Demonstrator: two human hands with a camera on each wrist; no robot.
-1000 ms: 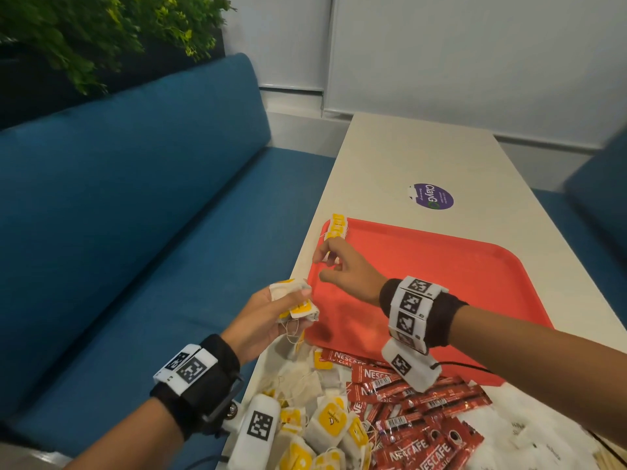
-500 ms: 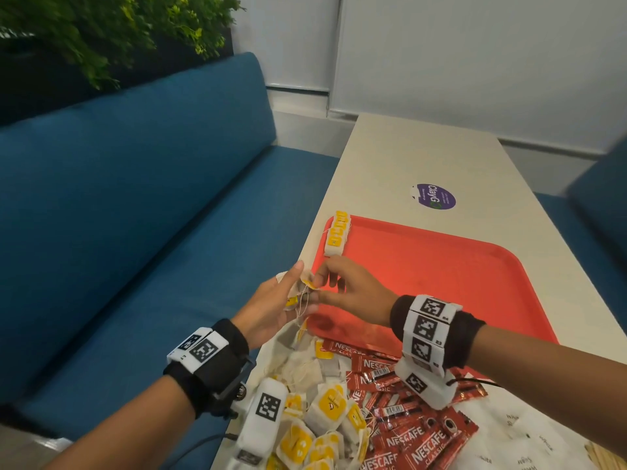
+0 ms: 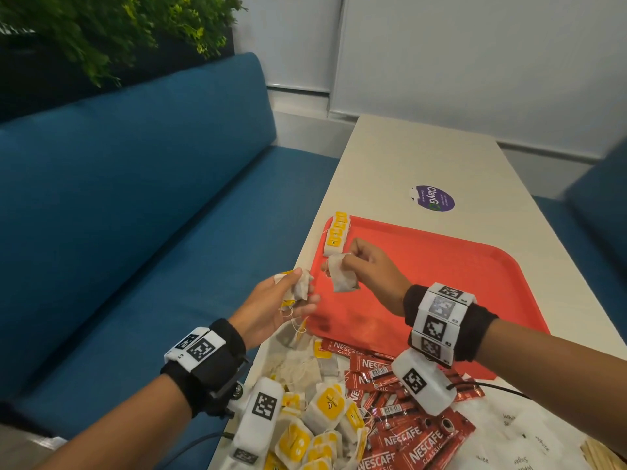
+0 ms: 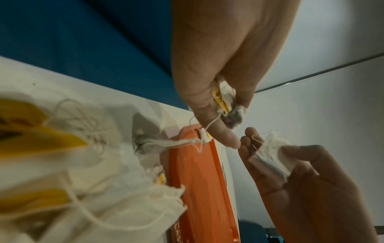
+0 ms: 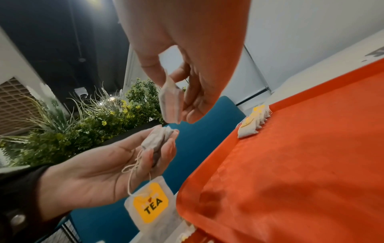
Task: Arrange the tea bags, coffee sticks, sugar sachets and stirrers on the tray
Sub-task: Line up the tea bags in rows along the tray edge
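Note:
A red tray (image 3: 441, 276) lies on the table, with a short row of tea bags (image 3: 336, 234) standing along its far left edge. My right hand (image 3: 342, 266) pinches one white tea bag (image 3: 342, 278) (image 5: 171, 103) above the tray's left side, just short of that row (image 5: 252, 124). Off the tray's left edge, my left hand (image 3: 298, 293) holds a small bunch of tea bags (image 3: 297, 288) (image 5: 156, 142) with strings dangling. A heap of loose tea bags (image 3: 325, 418), red coffee sticks (image 3: 407, 432) and white sugar sachets (image 3: 519, 435) lies at the near end of the table.
A blue bench (image 3: 135, 232) runs along the table's left side, with plants (image 3: 112, 28) behind it. A purple sticker (image 3: 432, 198) marks the table beyond the tray. Wooden stirrers (image 3: 600, 452) show at the bottom right corner.
My right hand came back from the row to my left hand, took one tea bag from the bunch, and now carries it up toward the row.

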